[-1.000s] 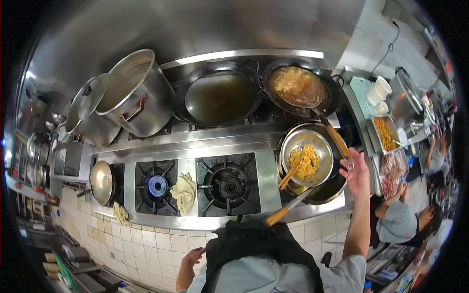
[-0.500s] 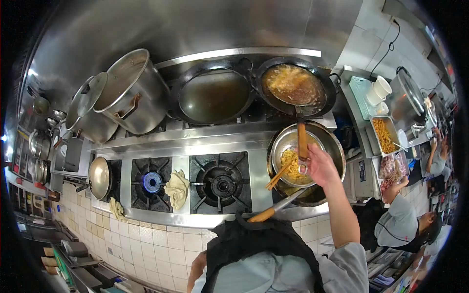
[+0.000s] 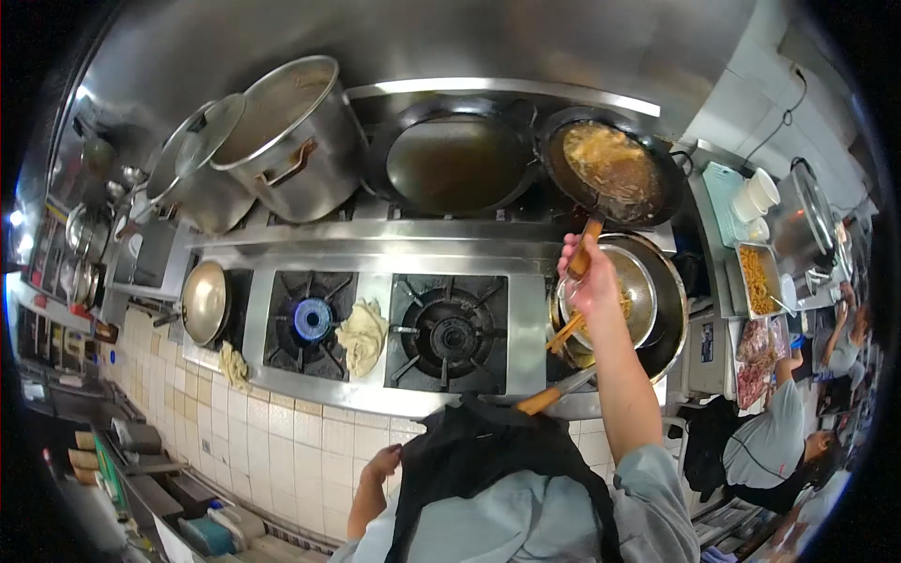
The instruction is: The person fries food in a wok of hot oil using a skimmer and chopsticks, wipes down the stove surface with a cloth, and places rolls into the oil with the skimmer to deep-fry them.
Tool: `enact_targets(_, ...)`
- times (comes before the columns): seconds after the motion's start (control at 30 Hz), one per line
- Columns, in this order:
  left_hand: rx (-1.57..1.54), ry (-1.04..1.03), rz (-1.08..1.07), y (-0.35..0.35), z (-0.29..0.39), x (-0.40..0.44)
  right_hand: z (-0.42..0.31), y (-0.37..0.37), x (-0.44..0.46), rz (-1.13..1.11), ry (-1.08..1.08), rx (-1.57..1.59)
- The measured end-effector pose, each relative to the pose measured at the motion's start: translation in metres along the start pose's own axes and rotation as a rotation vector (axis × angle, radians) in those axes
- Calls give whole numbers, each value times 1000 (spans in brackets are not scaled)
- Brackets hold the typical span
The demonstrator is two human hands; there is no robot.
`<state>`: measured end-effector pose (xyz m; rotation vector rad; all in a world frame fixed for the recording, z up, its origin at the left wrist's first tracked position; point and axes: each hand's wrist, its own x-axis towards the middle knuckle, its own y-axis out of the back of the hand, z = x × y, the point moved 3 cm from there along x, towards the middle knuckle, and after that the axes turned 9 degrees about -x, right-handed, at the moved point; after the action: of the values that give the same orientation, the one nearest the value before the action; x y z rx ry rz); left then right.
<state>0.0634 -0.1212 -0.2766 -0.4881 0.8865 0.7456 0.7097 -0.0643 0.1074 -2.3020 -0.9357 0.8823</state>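
Note:
My right hand (image 3: 591, 279) is closed around the wooden handle (image 3: 587, 246) of a long utensil. The metal end of that utensil reaches into the right wok (image 3: 671, 192), where golden food (image 3: 610, 159) bubbles in oil; its head is hidden. Under my right forearm, a metal strainer bowl (image 3: 641, 281) with yellow bits sits in a larger dark pan (image 3: 671, 314). Wooden chopsticks (image 3: 566, 333) lean on the bowl, partly behind my arm. My left hand (image 3: 383, 462) hangs low beside the black apron (image 3: 469, 450), its fingers too small and partly hidden to read.
A second wok (image 3: 457, 164) holds dark oil beside tall stockpots (image 3: 291, 141). One front burner (image 3: 313, 320) has a blue flame, with a cloth (image 3: 362, 338) next to it. A wooden-handled tool (image 3: 554, 392) juts over the front edge. A co-worker (image 3: 774, 427) stands at right.
My right hand has moved up the utensil's handle and now wraps it; the handle has tilted. My left hand shows more beside the apron. The view has shifted, moving the stove rightward.

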Motion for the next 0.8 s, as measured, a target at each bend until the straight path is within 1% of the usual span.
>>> enact_targets(0.03,-65,18,64,-5,8,-7,2,0,2,9,-1,20)
enact_targets(0.07,-67,50,35,-6,20,-14,3,1,3,20,1,41)
enact_targets(0.13,46,2,56,-16,40,-36,1,1,-7,-1,-29,159)
enact_targets(0.17,50,7,45,-20,56,-54,-6,-6,-22,62,-42,164)
enact_targets(0.2,120,-32,35,-25,77,-72,-11,4,-27,73,-31,160)
enact_targets(0.23,189,-71,24,-31,90,-85,-20,18,-33,19,-53,143)
enact_targets(0.27,192,-73,10,-34,93,-88,-28,23,-41,-38,-76,125)
enact_targets(0.33,140,246,97,-34,88,-93,-48,31,-52,3,-80,69)
enact_targets(0.37,150,243,87,-43,110,-111,-55,35,-56,3,-118,95)
enact_targets(0.4,144,266,184,-57,145,-139,-61,40,-60,5,-152,125)
enact_targets(0.43,140,287,280,-67,169,-160,-62,39,-58,36,-132,94)
enact_targets(0.47,161,280,267,-72,179,-169,-58,42,-51,26,-127,68)
enact_targets(0.57,105,59,223,-81,203,-192,-37,22,-47,27,-99,103)
enact_targets(0.63,49,-89,197,-83,215,-200,-39,6,-59,123,-164,59)
enact_targets(0.73,133,-152,207,-78,223,-208,-70,48,-67,68,-198,59)
enact_targets(0.8,53,170,252,-29,130,-126,-78,53,-65,39,-216,57)
